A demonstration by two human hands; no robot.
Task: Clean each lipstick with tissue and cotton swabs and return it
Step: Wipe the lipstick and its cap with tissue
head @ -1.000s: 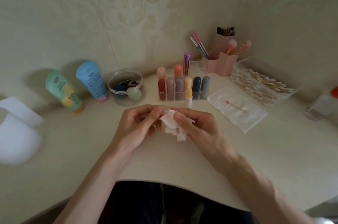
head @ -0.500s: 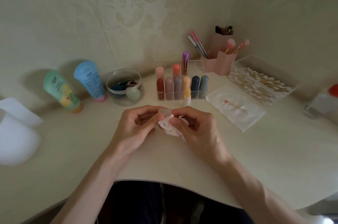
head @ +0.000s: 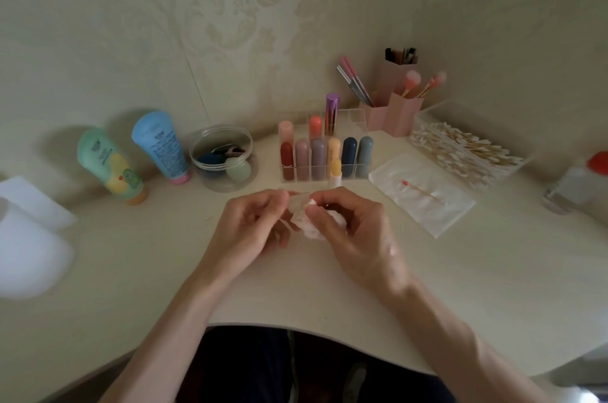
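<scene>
My left hand pinches a small pale translucent lipstick cap over the middle of the desk. My right hand grips a crumpled white tissue and presses it against the cap. Just behind the hands stands an uncapped yellow lipstick on the desk. A clear acrylic organiser behind it holds several capped lipsticks in a row. A used cotton swab with a red tip lies on a flat tissue at the right.
A clear box of cotton swabs and pink brush holders stand at the back right. A round clear tub and two tubes stand at the back left. White items lie at far left, a bottle at far right.
The hands drew closer together and slightly away from me. The tissue went from loosely hanging to bunched under my right fingers against the cap.
</scene>
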